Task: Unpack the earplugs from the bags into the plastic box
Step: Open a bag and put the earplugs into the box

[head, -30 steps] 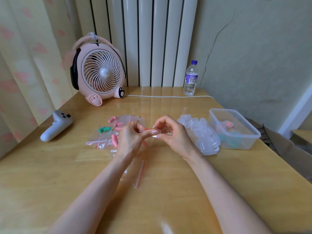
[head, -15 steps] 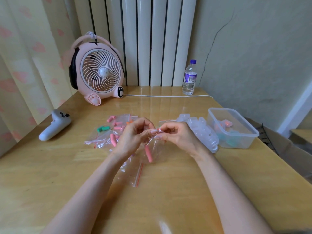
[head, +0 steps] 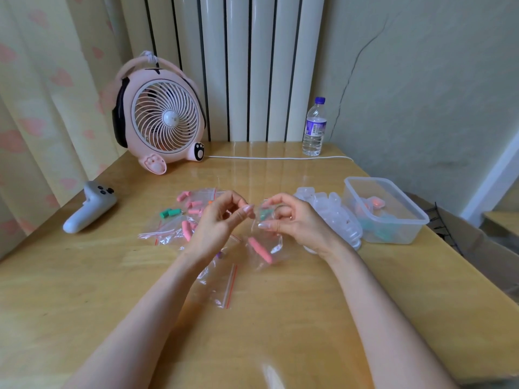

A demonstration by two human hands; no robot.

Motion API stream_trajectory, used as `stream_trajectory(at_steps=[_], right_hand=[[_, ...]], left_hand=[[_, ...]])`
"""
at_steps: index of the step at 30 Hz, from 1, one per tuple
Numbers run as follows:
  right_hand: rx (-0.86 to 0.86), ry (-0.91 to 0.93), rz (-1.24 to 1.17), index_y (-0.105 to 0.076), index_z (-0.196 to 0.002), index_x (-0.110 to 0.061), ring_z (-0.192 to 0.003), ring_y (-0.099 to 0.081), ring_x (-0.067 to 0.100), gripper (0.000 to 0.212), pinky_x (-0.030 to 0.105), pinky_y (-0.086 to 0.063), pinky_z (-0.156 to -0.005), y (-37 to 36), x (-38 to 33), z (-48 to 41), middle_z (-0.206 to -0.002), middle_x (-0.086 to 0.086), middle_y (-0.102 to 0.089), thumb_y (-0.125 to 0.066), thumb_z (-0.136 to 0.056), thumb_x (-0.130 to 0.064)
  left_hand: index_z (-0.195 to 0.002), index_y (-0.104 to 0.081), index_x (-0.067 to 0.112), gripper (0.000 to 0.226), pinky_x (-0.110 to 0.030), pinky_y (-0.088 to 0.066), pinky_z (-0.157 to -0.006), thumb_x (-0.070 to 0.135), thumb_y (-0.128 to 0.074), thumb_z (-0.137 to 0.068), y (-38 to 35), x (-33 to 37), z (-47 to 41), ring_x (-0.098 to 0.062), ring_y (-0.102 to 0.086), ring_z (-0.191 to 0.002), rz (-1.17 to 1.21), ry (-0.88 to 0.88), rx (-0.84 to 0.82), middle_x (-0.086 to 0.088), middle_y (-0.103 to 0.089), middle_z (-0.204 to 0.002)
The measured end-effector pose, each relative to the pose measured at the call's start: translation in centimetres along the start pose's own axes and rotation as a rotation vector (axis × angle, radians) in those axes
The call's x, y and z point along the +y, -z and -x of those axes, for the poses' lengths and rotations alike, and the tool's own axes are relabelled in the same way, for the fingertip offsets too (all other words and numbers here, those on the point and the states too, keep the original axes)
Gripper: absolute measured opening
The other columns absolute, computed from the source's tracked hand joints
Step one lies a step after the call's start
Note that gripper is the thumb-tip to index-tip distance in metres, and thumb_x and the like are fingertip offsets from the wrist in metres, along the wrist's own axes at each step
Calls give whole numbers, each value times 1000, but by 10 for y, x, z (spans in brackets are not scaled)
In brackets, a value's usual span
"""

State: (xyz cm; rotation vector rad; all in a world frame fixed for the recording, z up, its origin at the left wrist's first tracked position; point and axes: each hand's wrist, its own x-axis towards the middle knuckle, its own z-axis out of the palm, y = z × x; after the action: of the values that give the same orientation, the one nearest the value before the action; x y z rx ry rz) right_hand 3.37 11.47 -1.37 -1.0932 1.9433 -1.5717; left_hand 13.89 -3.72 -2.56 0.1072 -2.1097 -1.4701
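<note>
- Right hand (head: pixel 295 224) grips the mouth of a clear zip bag (head: pixel 269 245), fingers curled; a green earplug (head: pixel 265 214) shows between them.
- Pink earplug (head: pixel 259 249) lies in the bag's lower end, close over the surface (head: pixel 280 318).
- Left hand (head: pixel 222 220): fingers curled, tips at the bag's mouth; whether it has hold of the bag cannot be told.
- Plastic box (head: pixel 393 234) stands to the right, open, with pink and green pieces inside.
- Small clear cases (head: pixel 337 217) lie between the right hand and the box.
- Other bagged earplugs (head: pixel 179 220) lie beyond the left hand.
</note>
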Motion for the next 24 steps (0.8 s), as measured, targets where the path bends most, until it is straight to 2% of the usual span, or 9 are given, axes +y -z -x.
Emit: stream_trajectory(at_steps=[3, 7, 11, 13, 16, 18, 20, 22, 24], right_hand=[[-60, -97, -39, -48, -111, -13, -64, -63, 27, 39, 32, -52, -59, 1, -2, 2, -74, 15, -66, -70, -80, -3], [-35, -109, -87, -48, -103, -7, -52, -61, 26, 24, 30, -51, -48, 6, -3, 4, -66, 17, -61, -58, -87, 8], [25, -28, -46, -69, -89, -4, -67, -64, 19, 15, 27, -52, -62, 12, -8, 6, -77, 13, -68, -55, -84, -1], [70, 19, -26, -74, -88, -9, -79, -64, 16, 32, 23, -51, -71, 14, -8, 6, -89, 13, -72, -46, -73, -3], [98, 70, 6, -74, -90, -12, -96, -65, 21, 41, 20, -51, -81, 14, -6, 5, -101, 11, -72, -46, -76, 15], [138, 83, 25, -73, -88, -9, -97, -66, 16, 30, 17, -50, -81, 11, -7, 4, -98, 9, -72, -58, -78, 15], [194, 96, -52, -72, -84, -2, -81, -67, 7, 17, 15, -52, -73, 9, -7, 3, -80, 6, -72, -64, -78, 12], [256, 109, -105, -71, -77, -4, -65, -65, 4, 16, 15, -52, -67, 11, -8, 2, -66, -3, -70, -66, -77, 11], [296, 136, -73, -70, -72, -8, -62, -61, 0, 17, 12, -47, -64, 13, -9, 3, -65, -8, -68, -68, -76, 8]], left_hand=[[-76, -51, 13, 27, -34, -38, -74, 35, -59, -89, 0, -3, -2, -15, -48, -67, -4, 63, 128, 3, -57, -67], [-66, -47, 21, 32, -44, -37, -78, 40, -59, -88, 1, -17, -5, -9, -46, -52, -112, 199, 187, 8, -52, -54], [-67, -47, 17, 33, -48, -44, -69, 39, -57, -90, -4, -18, -5, -11, -50, -48, -226, 307, 175, 4, -54, -51], [-66, -48, 19, 35, -56, -44, -82, 42, -57, -90, -3, -19, -4, -10, -54, -47, -261, 340, 190, 6, -56, -45], [-65, -53, 19, 37, -69, -34, -94, 44, -53, -91, -2, -19, -4, -6, -57, -44, -258, 364, 182, 11, -62, -47], [-66, -54, 18, 36, -64, -40, -89, 42, -51, -93, -2, -14, -4, -6, -58, -44, -263, 362, 183, 3, -64, -52], [-68, -54, 15, 35, -45, -50, -66, 38, -50, -94, -2, -10, -4, -6, -53, -37, -264, 372, 169, -2, -61, -55], [-70, -54, 10, 35, -31, -44, -47, 35, -51, -95, -1, -6, -4, -6, -47, -31, -266, 389, 161, -2, -56, -51], [-66, -53, 10, 36, -26, -40, -43, 32, -53, -94, -2, -6, -5, -7, -44, -28, -288, 406, 135, 2, -52, -44]])
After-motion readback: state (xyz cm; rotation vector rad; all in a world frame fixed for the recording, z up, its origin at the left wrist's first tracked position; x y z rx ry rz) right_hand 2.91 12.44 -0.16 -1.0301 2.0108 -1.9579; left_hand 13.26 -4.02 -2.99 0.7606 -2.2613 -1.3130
